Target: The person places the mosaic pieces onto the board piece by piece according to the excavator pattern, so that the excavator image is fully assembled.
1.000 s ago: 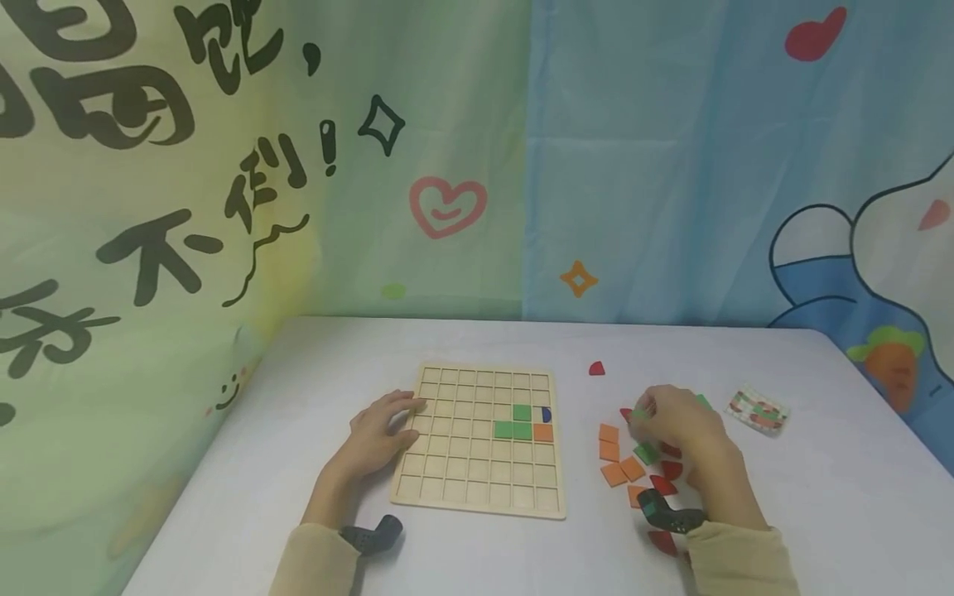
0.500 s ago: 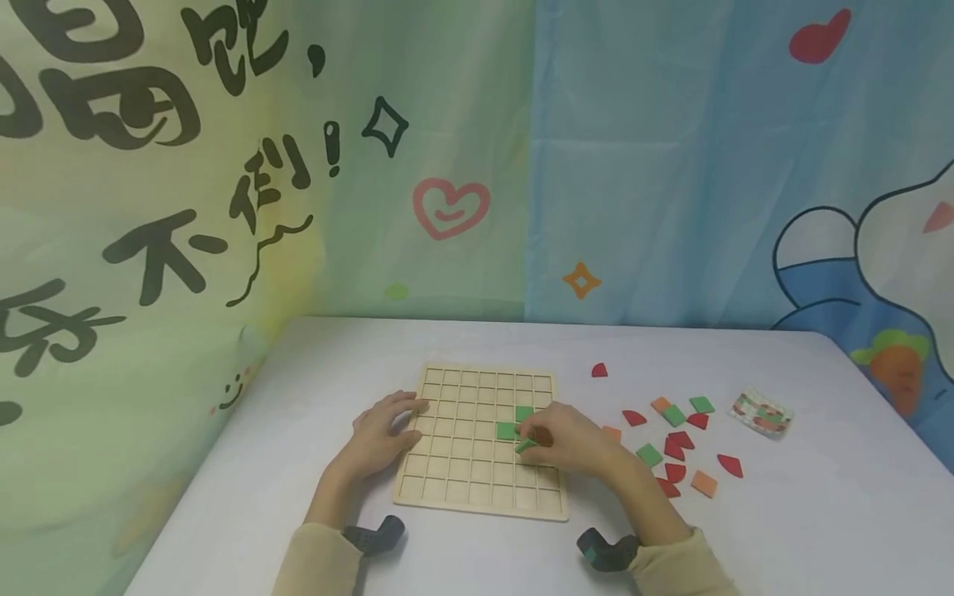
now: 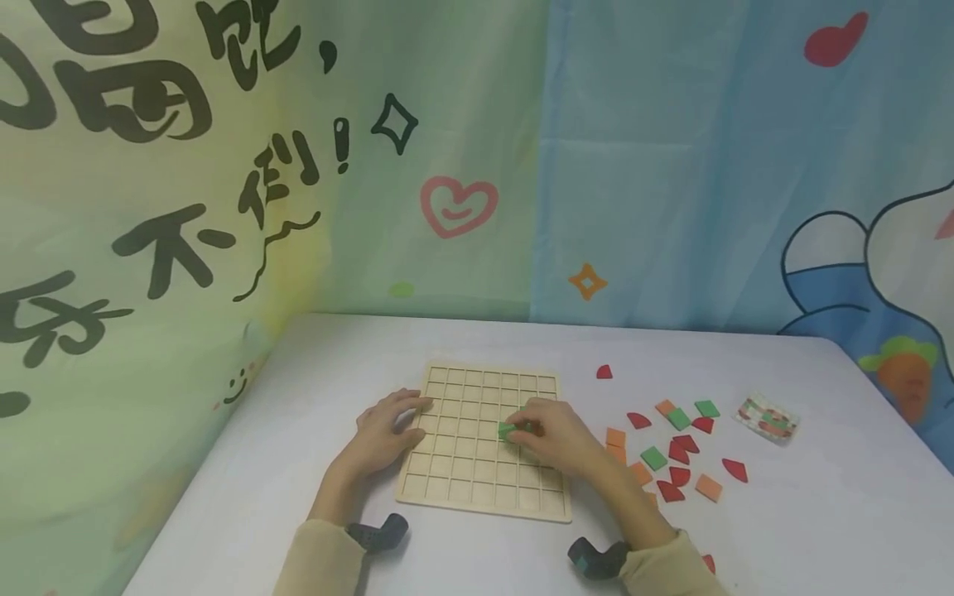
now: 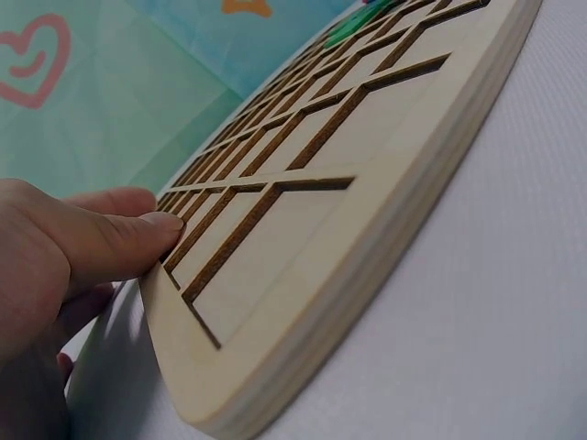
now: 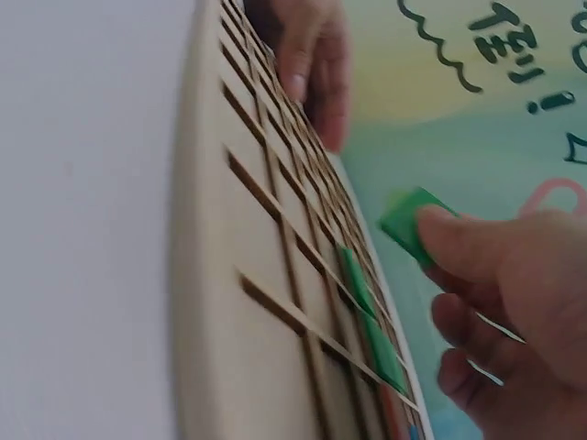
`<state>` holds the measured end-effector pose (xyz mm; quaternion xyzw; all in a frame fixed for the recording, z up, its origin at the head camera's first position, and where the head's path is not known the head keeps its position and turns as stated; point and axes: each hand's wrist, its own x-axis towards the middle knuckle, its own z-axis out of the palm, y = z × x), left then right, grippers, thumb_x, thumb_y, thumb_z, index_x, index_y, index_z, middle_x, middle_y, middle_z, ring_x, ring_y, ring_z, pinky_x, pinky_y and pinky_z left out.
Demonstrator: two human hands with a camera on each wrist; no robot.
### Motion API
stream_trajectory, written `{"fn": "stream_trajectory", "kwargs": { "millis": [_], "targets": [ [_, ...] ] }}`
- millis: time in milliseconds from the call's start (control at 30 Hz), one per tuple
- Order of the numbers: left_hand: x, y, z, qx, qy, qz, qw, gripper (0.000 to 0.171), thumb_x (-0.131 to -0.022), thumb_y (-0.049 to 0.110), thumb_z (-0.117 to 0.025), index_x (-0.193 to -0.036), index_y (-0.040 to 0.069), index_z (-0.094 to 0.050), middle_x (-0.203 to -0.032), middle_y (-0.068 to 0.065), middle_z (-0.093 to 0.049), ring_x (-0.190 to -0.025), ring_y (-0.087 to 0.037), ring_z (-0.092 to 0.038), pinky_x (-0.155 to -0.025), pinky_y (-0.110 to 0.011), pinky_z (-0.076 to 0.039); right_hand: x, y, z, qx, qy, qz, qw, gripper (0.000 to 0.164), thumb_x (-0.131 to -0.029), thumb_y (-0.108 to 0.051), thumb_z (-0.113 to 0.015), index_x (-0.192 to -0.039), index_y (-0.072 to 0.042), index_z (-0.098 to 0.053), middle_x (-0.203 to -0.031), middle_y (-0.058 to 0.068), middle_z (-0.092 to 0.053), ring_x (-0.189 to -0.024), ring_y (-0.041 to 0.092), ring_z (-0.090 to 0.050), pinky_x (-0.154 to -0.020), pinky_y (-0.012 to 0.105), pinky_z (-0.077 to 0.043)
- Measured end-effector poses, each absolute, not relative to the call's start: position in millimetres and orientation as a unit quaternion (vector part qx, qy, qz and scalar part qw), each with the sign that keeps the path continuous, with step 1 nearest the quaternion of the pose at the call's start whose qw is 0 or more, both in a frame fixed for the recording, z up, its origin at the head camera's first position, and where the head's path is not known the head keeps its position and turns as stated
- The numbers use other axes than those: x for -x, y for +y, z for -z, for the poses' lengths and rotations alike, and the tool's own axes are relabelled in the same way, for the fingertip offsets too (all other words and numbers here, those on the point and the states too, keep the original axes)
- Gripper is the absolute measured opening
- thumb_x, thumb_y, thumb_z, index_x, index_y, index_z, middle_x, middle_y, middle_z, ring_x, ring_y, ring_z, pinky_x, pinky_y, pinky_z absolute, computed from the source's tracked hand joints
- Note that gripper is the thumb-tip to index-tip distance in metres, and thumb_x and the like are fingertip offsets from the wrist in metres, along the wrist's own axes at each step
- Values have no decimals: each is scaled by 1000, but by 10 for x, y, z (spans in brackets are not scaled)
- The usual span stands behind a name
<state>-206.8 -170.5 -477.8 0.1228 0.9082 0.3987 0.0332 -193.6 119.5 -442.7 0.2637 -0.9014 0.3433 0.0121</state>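
A wooden grid board point(image 3: 455, 476) lies on the white table. At its left edge rests my left hand point(image 3: 382, 432), thumb laid over the frame in the left wrist view and the other fingers partly hidden behind it. Between thumb and fingers, my right hand point(image 3: 557, 432) pinches a green square tile point(image 5: 410, 223), tilted and raised off the board in the right wrist view. Below that tile, green tiles point(image 5: 382, 353) sit in the grid's cells. An orange tile point(image 5: 394, 417) and a sliver of a blue piece point(image 5: 414, 432) show beyond them; in the head view my right hand covers that part.
Right of the board lie loose green tiles point(image 3: 654, 458), orange tiles point(image 3: 709, 487) and red wedge-shaped pieces point(image 3: 734, 470). One red piece point(image 3: 604, 372) lies apart near the back. A small printed packet point(image 3: 768, 419) is farther right. A printed curtain point(image 3: 626, 165) hangs behind the table.
My right hand has come from the loose pieces leftward to the board with a green tile, then shifted slightly farther left. My left hand has stayed at the board's edge.
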Motion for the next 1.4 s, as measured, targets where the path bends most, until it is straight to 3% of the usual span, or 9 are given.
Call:
{"fn": "stream_trajectory", "kwargs": {
  "millis": [300,500,767,1133,1400],
  "targets": [
    [2059,-1683,4773,-113,908,-401,37,44,-86,19,-68,-129,19,-58,-147,-7,-43,-143,-32,-26,-113,-59,-4,1937,985,4534,-155,-918,-364,29,15,-83,-24,-73,-98,-25,-73,-93,-15,-69,-77,3,-55,-69,22,-47],
    [2054,-1683,4775,-112,910,-398,35,44,-86,19,-68,-129,20,-58,-147,-6,-43,-143,-31,-27,-113,-59,-4,1956,914,4598,-140,-918,-367,45,13,-82,-25,-74,-95,-23,-74,-91,-11,-72,-77,2,-59,-69,24,-49],
    [2054,-1680,4767,-118,910,-394,42,45,-87,20,-67,-130,20,-56,-148,-7,-42,-143,-32,-26,-113,-59,-3,1950,844,4637,-134,-932,-332,58,14,-84,-25,-72,-96,-19,-74,-96,-6,-73,-95,14,-66,-82,35,-53],
    [2073,-1703,4770,-113,912,-392,45,45,-87,21,-67,-131,20,-56,-149,-7,-41,-143,-32,-26,-112,-60,-3,1933,801,4631,-140,-946,-287,57,22,-86,-32,-70,-102,-19,-75,-97,-5,-61,-84,10,-58,-71,28,-49],
    [2079,-1694,4767,-114,911,-393,47,45,-87,20,-67,-131,19,-56,-149,-8,-41,-142,-33,-27,-112,-60,-3,1924,802,4674,-156,-957,-218,110,17,-84,-32,-71,-98,-23,-76,-95,-8,-56,-81,6,-54,-60,20,-45]
  ]
}}
